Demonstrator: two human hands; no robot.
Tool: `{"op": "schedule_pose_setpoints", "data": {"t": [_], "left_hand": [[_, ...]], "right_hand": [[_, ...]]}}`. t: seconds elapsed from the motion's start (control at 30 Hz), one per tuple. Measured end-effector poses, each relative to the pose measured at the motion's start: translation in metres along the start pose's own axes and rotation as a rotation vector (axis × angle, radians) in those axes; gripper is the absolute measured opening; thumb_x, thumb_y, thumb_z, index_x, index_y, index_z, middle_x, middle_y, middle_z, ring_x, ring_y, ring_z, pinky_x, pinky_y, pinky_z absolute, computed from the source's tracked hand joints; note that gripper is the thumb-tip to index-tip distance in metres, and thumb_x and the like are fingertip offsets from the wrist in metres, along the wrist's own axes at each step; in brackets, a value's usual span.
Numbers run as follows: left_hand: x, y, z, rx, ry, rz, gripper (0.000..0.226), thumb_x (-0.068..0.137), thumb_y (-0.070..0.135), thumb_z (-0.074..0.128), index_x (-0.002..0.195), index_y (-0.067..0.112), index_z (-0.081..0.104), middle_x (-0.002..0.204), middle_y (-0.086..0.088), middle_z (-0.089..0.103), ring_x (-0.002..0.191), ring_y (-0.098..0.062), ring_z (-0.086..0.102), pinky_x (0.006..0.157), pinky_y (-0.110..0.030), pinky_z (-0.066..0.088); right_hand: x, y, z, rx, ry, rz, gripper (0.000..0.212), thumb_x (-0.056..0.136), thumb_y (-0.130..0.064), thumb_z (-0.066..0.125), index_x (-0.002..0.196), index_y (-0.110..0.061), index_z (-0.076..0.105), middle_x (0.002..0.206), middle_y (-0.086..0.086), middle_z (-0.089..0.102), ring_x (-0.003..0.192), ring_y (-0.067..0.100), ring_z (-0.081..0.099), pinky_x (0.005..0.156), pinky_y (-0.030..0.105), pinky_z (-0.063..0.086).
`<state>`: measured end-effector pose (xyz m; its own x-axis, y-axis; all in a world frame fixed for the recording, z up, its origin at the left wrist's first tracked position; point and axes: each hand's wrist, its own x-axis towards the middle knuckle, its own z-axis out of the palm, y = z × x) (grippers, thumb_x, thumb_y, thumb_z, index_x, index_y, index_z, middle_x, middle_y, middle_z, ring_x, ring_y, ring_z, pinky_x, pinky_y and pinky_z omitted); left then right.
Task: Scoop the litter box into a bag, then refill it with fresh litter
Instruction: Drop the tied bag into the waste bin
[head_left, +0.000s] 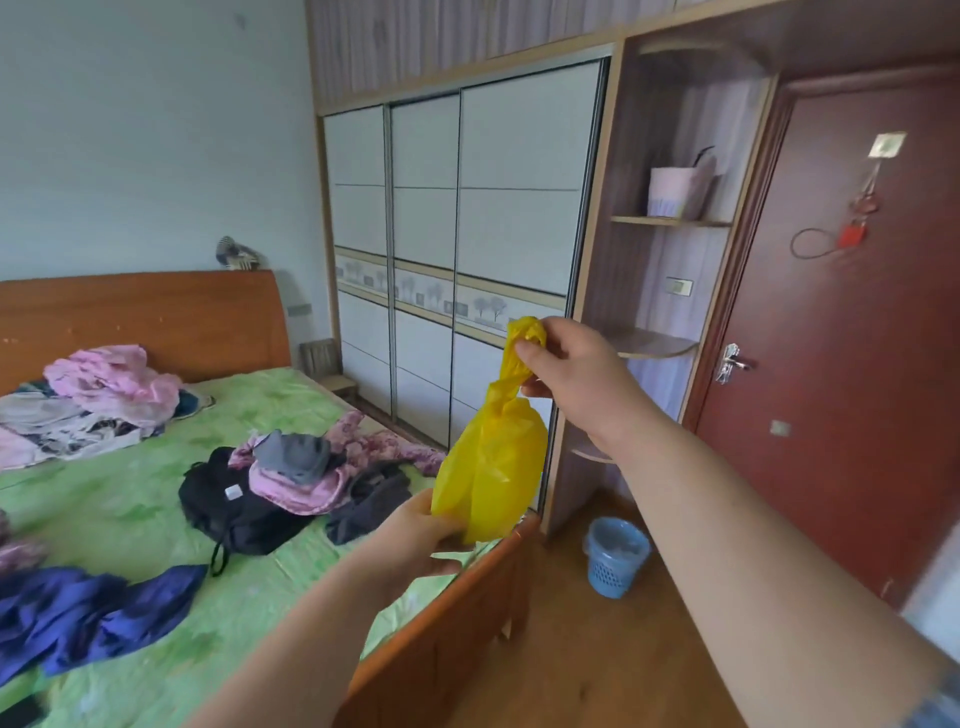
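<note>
A yellow plastic bag (493, 462) hangs in front of me, its neck twisted tight. My right hand (576, 379) pinches the twisted top between thumb and fingers, holding the bag up. Below, my left hand (415, 540) grips the bag's bulging bottom from underneath. No litter box, scoop or litter is in view.
A bed with a green sheet (130, 499) and piles of clothes fills the left. Its wooden footboard (467, 613) runs under my left hand. A blue waste basket (615, 564) stands on the wood floor by the wardrobe (467, 234). A red door (841, 338) is shut at the right.
</note>
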<state>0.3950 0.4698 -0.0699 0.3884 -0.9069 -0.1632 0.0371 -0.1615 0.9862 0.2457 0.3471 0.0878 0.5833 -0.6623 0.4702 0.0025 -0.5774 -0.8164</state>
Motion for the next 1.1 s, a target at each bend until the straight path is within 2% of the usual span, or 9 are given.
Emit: {"op": "schedule_pose_setpoints", "data": {"t": [0.2,0.3,0.37,0.5,0.6,0.7,0.8,0.9,1.1], "left_hand": [[0.109,0.007,0.032,0.004,-0.145,0.020,0.027,0.098,0.010,0.056,0.124,0.012,0.056,0.113,-0.019,0.069,0.090,-0.021,0.072,0.080,-0.038,0.058],[0.166,0.009,0.045,-0.007,-0.204,0.035,0.027,0.098,0.013,0.057,0.124,0.011,0.056,0.114,-0.021,0.069,0.092,-0.023,0.071,0.081,-0.038,0.057],[0.213,0.007,0.056,0.011,-0.271,0.041,0.032,0.094,0.023,0.062,0.125,0.014,0.057,0.112,-0.015,0.071,0.098,-0.025,0.071,0.084,-0.042,0.056],[0.296,0.017,0.087,0.055,-0.400,0.008,0.052,0.077,0.033,0.066,0.124,0.013,0.058,0.099,-0.005,0.073,0.091,-0.019,0.071,0.074,-0.035,0.055],[0.347,0.026,0.121,0.085,-0.450,-0.001,0.051,0.075,0.033,0.063,0.121,0.011,0.058,0.083,0.002,0.073,0.077,-0.012,0.071,0.071,-0.033,0.056],[0.395,0.028,0.156,0.097,-0.503,-0.012,0.034,0.091,0.021,0.061,0.123,0.010,0.057,0.092,-0.005,0.073,0.079,-0.014,0.071,0.067,-0.027,0.056],[0.442,0.027,0.192,0.098,-0.519,-0.044,0.028,0.095,0.015,0.058,0.123,0.016,0.058,0.108,-0.016,0.070,0.094,-0.022,0.072,0.070,-0.028,0.058],[0.491,0.024,0.230,0.106,-0.522,-0.035,0.024,0.094,0.013,0.058,0.118,0.014,0.063,0.109,-0.023,0.067,0.091,-0.024,0.066,0.076,-0.032,0.058],[0.594,0.012,0.308,0.046,-0.388,-0.120,0.029,0.093,0.017,0.062,0.122,0.018,0.060,0.113,-0.020,0.069,0.102,-0.031,0.069,0.075,-0.034,0.061]], "right_hand": [[0.059,0.061,-0.042,-0.056,0.086,0.047,0.014,0.099,-0.021,0.057,0.095,-0.009,0.064,0.087,0.008,0.064,0.071,0.019,0.066,0.072,0.034,0.059],[0.088,0.093,-0.059,-0.072,0.118,0.070,0.011,0.099,-0.020,0.059,0.090,-0.018,0.064,0.087,0.011,0.066,0.075,0.029,0.068,0.078,0.041,0.060],[0.113,0.123,-0.073,-0.069,0.166,0.099,0.011,0.099,-0.019,0.059,0.090,-0.016,0.064,0.091,0.019,0.067,0.082,0.036,0.069,0.078,0.045,0.061],[0.148,0.177,-0.108,-0.080,0.295,0.152,0.011,0.099,-0.016,0.057,0.093,-0.009,0.064,0.088,0.017,0.066,0.076,0.015,0.067,0.074,0.035,0.060],[0.165,0.212,-0.139,-0.081,0.353,0.200,0.015,0.099,-0.016,0.058,0.100,-0.002,0.062,0.100,0.027,0.065,0.082,0.020,0.068,0.081,0.042,0.061],[0.179,0.242,-0.173,-0.047,0.400,0.222,0.015,0.098,-0.017,0.058,0.103,-0.003,0.063,0.105,0.030,0.062,0.087,0.023,0.067,0.084,0.045,0.060],[0.196,0.278,-0.206,-0.055,0.433,0.212,0.015,0.095,-0.020,0.059,0.098,-0.006,0.064,0.102,0.031,0.061,0.086,0.024,0.065,0.083,0.046,0.060],[0.216,0.322,-0.238,-0.072,0.447,0.207,0.025,0.090,-0.026,0.060,0.096,-0.002,0.061,0.097,0.031,0.061,0.084,0.025,0.064,0.081,0.045,0.061],[0.262,0.421,-0.316,-0.043,0.384,0.230,0.019,0.097,-0.013,0.058,0.100,0.006,0.058,0.100,0.034,0.060,0.085,0.024,0.064,0.078,0.034,0.060]]}}
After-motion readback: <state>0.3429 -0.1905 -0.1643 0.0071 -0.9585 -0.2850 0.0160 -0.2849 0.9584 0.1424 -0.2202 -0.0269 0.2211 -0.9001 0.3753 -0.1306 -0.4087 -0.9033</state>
